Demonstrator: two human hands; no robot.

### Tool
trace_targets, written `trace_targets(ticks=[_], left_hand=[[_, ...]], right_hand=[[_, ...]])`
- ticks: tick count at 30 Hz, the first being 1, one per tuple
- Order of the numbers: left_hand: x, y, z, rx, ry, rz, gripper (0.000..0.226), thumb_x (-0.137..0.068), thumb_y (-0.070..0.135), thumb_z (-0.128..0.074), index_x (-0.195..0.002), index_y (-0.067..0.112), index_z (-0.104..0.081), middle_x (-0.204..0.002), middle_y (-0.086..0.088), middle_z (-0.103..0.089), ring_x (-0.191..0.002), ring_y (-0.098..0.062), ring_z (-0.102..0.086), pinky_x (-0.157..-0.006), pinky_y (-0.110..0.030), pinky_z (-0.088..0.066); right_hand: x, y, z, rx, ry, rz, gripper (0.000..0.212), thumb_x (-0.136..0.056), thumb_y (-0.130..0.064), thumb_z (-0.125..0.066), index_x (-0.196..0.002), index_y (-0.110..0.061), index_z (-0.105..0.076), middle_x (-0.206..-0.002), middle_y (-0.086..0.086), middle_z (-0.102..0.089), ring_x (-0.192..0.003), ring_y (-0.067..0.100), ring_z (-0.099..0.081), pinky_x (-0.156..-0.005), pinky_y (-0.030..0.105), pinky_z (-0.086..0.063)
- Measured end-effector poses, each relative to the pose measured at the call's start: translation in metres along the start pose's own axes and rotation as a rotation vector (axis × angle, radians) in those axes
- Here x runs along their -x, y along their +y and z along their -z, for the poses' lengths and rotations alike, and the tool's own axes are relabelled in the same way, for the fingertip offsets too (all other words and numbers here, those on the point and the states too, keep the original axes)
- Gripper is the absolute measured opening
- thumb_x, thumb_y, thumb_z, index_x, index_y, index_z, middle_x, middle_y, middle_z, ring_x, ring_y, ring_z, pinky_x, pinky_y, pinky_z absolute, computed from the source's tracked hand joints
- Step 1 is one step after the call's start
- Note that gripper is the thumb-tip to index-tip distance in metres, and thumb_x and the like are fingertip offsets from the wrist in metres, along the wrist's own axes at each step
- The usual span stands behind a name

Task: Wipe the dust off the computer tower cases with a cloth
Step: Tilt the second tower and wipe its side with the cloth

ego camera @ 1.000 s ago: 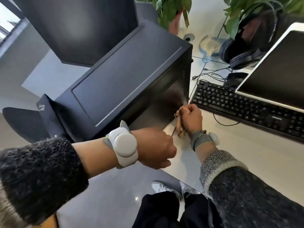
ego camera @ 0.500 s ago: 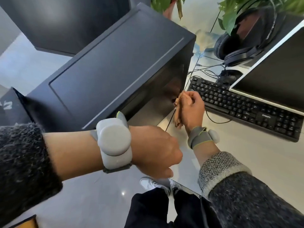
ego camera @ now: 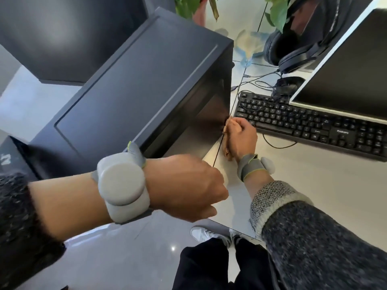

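Note:
A black computer tower case [ego camera: 136,91] stands on the white desk [ego camera: 314,195], its glossy side panel facing me. My right hand [ego camera: 240,137] grips a tan cloth [ego camera: 227,154] and presses it against the lower right corner of that panel, where the case meets the desk. The hand hides most of the cloth. Nearer to me, my left hand [ego camera: 188,185] hovers over the desk's front corner with its fingers curled under; nothing shows in it. A second dark tower case [ego camera: 62,34] stands behind at upper left.
A black keyboard [ego camera: 314,126] lies just right of my right hand, with a monitor [ego camera: 345,70] above it. Headphones [ego camera: 293,49], loose cables [ego camera: 261,80] and a potted plant [ego camera: 199,7] sit at the back. My shoes [ego camera: 209,233] show on the floor below the desk edge.
My right hand has slid the cloth a little away from me along the bottom edge of the side panel. My left hand stays curled in much the same place.

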State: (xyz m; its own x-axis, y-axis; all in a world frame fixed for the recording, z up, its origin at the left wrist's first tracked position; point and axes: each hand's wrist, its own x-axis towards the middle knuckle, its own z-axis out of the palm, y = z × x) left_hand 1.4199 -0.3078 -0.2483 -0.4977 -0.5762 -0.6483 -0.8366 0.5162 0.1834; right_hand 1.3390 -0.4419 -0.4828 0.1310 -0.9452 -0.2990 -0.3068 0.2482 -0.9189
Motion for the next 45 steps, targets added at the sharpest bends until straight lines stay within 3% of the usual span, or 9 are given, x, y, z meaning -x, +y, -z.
trace_targets(ticks=[4, 9, 17, 21, 26, 31, 35, 42, 45], left_hand=[[0.02, -0.024, 0.018, -0.104, 0.498, -0.111, 0.013, -0.101, 0.024, -0.061, -0.092, 0.015, -0.064, -0.08, 0.001, -0.049, -0.067, -0.017, -0.037, -0.061, -0.031, -0.038], [0.014, -0.042, 0.036, -0.181, 0.615, -0.053, 0.01, -0.099, 0.011, -0.062, -0.089, 0.012, -0.061, -0.081, -0.003, -0.053, -0.073, -0.015, -0.031, -0.068, -0.031, -0.038], [0.015, -0.043, 0.034, -0.21, 0.536, -0.055, 0.024, -0.1, 0.027, -0.058, -0.081, 0.026, -0.043, -0.079, 0.01, -0.029, -0.068, -0.017, -0.031, -0.064, -0.03, -0.042], [0.014, -0.043, 0.03, -0.272, 0.365, 0.016, 0.031, -0.105, 0.04, -0.039, -0.08, 0.023, -0.044, -0.071, 0.006, -0.043, -0.065, -0.022, -0.05, -0.068, -0.04, -0.055], [0.008, -0.043, 0.025, -0.342, 0.294, 0.062, 0.04, -0.106, 0.046, -0.028, -0.082, 0.022, -0.05, -0.074, 0.005, -0.054, -0.068, -0.022, -0.059, -0.076, -0.04, -0.057], [0.004, -0.042, 0.021, -0.32, 0.277, 0.087, 0.042, -0.105, 0.048, -0.03, -0.078, 0.022, -0.049, -0.071, 0.006, -0.053, -0.062, -0.02, -0.056, -0.073, -0.039, -0.057], [-0.003, -0.04, 0.016, -0.217, 0.153, 0.074, 0.046, -0.105, 0.052, -0.042, -0.07, 0.025, -0.03, -0.075, 0.007, -0.048, -0.065, -0.017, -0.055, -0.065, -0.035, -0.053], [-0.01, -0.038, 0.01, -0.068, -0.012, 0.057, 0.042, -0.104, 0.055, -0.048, -0.071, 0.029, -0.042, -0.077, 0.009, -0.055, -0.066, -0.01, -0.054, -0.057, -0.024, -0.034], [-0.01, -0.036, 0.01, -0.063, -0.017, 0.061, 0.041, -0.103, 0.055, -0.049, -0.072, 0.028, -0.045, -0.076, 0.01, -0.056, -0.066, -0.01, -0.054, -0.055, -0.024, -0.034]], right_hand=[[0.014, 0.022, -0.004, 0.093, -0.139, -0.084, 0.025, -0.096, -0.029, -0.066, -0.117, -0.022, -0.079, -0.106, -0.003, -0.078, -0.104, 0.02, -0.07, -0.092, 0.029, -0.052], [0.015, 0.014, 0.011, 0.047, -0.119, -0.061, 0.03, -0.096, -0.031, -0.068, -0.123, -0.022, -0.078, -0.11, -0.005, -0.077, -0.107, 0.017, -0.069, -0.101, 0.033, -0.053], [0.021, 0.011, 0.004, 0.065, -0.166, -0.106, 0.033, -0.095, -0.044, -0.069, -0.122, -0.028, -0.08, -0.111, -0.003, -0.081, -0.109, 0.018, -0.072, -0.103, 0.041, -0.056], [0.021, 0.005, 0.014, 0.053, -0.114, -0.074, 0.024, -0.098, -0.035, -0.07, -0.115, -0.025, -0.083, -0.103, -0.005, -0.081, -0.104, 0.015, -0.073, -0.097, 0.029, -0.055], [0.015, 0.009, -0.019, 0.111, -0.026, -0.049, 0.039, -0.101, -0.026, -0.063, -0.14, -0.026, -0.069, -0.118, 0.006, -0.077, -0.109, 0.024, -0.069, -0.099, 0.035, -0.054], [0.051, 0.03, -0.013, 0.07, -0.166, -0.064, 0.026, -0.102, -0.029, -0.061, -0.121, -0.027, -0.079, -0.098, 0.001, -0.08, -0.092, 0.025, -0.072, -0.087, 0.04, -0.059], [0.018, 0.02, -0.007, 0.039, -0.002, -0.058, 0.042, -0.099, -0.016, -0.065, -0.141, -0.022, -0.069, -0.128, 0.005, -0.075, -0.12, 0.023, -0.068, -0.11, 0.037, -0.051], [0.039, 0.033, -0.025, 0.067, -0.076, -0.076, 0.032, -0.09, -0.019, -0.063, -0.117, -0.024, -0.08, -0.105, 0.005, -0.079, -0.103, 0.031, -0.071, -0.095, 0.041, -0.056], [0.021, 0.029, -0.017, 0.079, -0.024, -0.06, 0.036, -0.095, -0.011, -0.063, -0.124, -0.024, -0.079, -0.114, 0.002, -0.079, -0.109, 0.024, -0.07, -0.09, 0.025, -0.05]])
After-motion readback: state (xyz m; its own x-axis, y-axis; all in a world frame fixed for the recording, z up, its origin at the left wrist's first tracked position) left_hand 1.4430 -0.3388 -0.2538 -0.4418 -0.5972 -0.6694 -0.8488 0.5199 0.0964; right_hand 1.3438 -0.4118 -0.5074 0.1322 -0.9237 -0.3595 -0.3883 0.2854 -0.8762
